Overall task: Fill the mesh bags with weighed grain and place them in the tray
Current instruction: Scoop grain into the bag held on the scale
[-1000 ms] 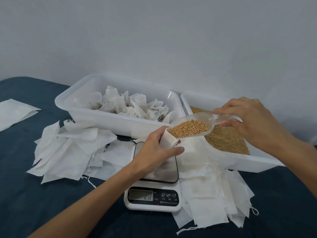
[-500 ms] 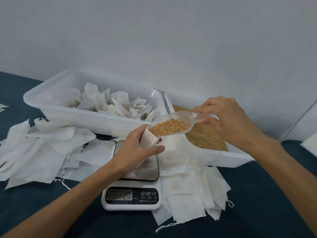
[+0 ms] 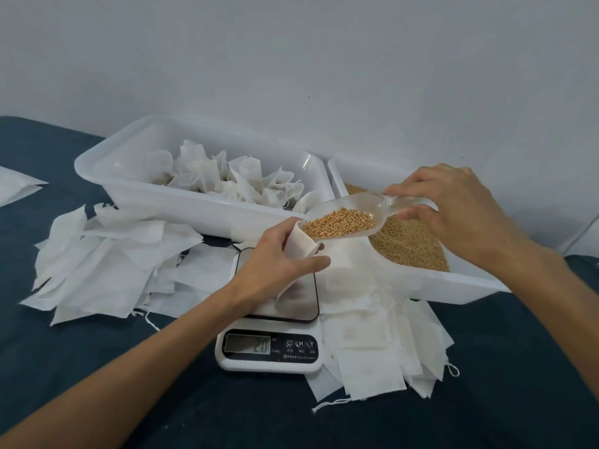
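Golden grain (image 3: 338, 223) is heading from the clear scoop (image 3: 350, 215), pinched by the right hand (image 3: 460, 209), into a mesh bag (image 3: 301, 246) the left hand (image 3: 278, 264) is gripping open above the scale (image 3: 275, 319); a slow tilt would likely be limiting spills

The scoop (image 3: 348, 209) was clear, glossy plastic, and the grain (image 3: 338, 223) in it was tan, matt and granular. The mesh bag (image 3: 299, 243) and the loose empty bags (image 3: 107, 267) were thin white matt fabric, creased, some with frayed string ends. The tray (image 3: 201, 209) and the grain bin (image 3: 421, 286) were white semi-gloss plastic; the scale (image 3: 270, 350) had a white plastic body with a polished, reflective metal platform, on a dark blue matt cloth (image 3: 502, 400).
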Demonstrator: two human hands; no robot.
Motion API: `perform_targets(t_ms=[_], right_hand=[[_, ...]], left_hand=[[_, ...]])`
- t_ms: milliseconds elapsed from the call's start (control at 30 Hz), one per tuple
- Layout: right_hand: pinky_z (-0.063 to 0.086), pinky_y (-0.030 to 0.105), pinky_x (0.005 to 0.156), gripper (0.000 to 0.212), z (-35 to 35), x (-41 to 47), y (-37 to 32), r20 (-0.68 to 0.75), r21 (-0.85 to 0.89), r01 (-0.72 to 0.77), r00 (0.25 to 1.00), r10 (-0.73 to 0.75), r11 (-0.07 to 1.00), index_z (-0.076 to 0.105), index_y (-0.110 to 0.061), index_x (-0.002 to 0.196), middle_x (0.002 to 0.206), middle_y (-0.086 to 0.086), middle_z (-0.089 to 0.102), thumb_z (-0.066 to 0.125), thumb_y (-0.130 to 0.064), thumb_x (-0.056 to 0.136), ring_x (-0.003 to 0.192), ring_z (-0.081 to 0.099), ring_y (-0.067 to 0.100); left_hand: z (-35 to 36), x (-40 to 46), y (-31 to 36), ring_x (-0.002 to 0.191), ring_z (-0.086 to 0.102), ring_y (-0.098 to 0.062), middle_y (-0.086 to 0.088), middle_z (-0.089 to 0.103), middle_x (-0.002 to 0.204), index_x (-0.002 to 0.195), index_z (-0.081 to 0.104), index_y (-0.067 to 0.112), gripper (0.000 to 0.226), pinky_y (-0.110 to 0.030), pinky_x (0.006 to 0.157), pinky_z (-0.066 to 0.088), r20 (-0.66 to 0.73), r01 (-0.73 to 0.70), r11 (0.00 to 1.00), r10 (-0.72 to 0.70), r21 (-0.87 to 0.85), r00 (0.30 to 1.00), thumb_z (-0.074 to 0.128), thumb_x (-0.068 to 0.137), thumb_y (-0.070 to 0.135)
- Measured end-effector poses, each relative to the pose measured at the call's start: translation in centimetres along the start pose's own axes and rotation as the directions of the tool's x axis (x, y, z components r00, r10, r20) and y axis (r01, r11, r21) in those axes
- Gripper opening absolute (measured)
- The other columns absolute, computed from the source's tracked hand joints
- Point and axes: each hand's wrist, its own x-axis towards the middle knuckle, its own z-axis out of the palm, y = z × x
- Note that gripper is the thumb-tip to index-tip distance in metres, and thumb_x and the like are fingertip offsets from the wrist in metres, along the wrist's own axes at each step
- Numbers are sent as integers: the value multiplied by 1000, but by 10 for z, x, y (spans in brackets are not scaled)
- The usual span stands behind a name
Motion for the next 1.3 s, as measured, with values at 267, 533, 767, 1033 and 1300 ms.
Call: perform_targets(t_ms=[267, 533, 767, 1033, 1300], right_hand=[[29, 33, 92, 33, 0, 0, -2, -3, 2, -5, 1000, 5, 1000, 72, -28, 121, 107, -6, 68, 74, -21, 88, 98, 51, 13], [31, 36, 93, 34, 1, -1, -3, -4, -1, -16, 1000, 16, 1000, 72, -27, 121, 107, -5, 68, 74, -18, 88, 100, 54, 18], [33, 40, 94, 33, 1, -2, -4, -20, -11, -4, 1000, 4, 1000, 73, -26, 120, 104, -4, 68, 74, -14, 89, 99, 55, 21], [33, 39, 94, 33, 2, -2, -4, -17, -9, -7, 1000, 7, 1000, 73, -26, 120, 105, -5, 68, 74, -15, 89, 98, 55, 20], [32, 39, 94, 33, 3, -2, -5, -16, -26, -10, 1000, 10, 1000, 73, -25, 120, 106, -3, 69, 74, -13, 89, 100, 56, 21]], left_hand=[[-2, 2, -5, 95, 71, -11, 6, 77, 100, 112, 72, 24, 34, -31, 84, 59, -8, 17, 1000, -17, 4, 1000, 88, 82, 24], [-3, 3, -6, 90, 69, -8, 8, 76, 98, 110, 73, 25, 34, -23, 78, 56, -1, 37, 999, -37, -10, 999, 89, 80, 28], [-3, 3, -5, 88, 68, -8, 8, 75, 95, 108, 72, 22, 30, -22, 76, 55, -1, 38, 999, -38, -31, 999, 88, 83, 19], [-2, 4, -5, 88, 68, -7, 5, 75, 97, 109, 72, 21, 31, -23, 78, 57, -9, 48, 998, -48, -27, 999, 89, 83, 19], [-3, 2, -3, 85, 66, -11, -10, 73, 102, 108, 70, 14, 33, -29, 77, 55, -20, 74, 997, -74, -20, 997, 89, 82, 20]])
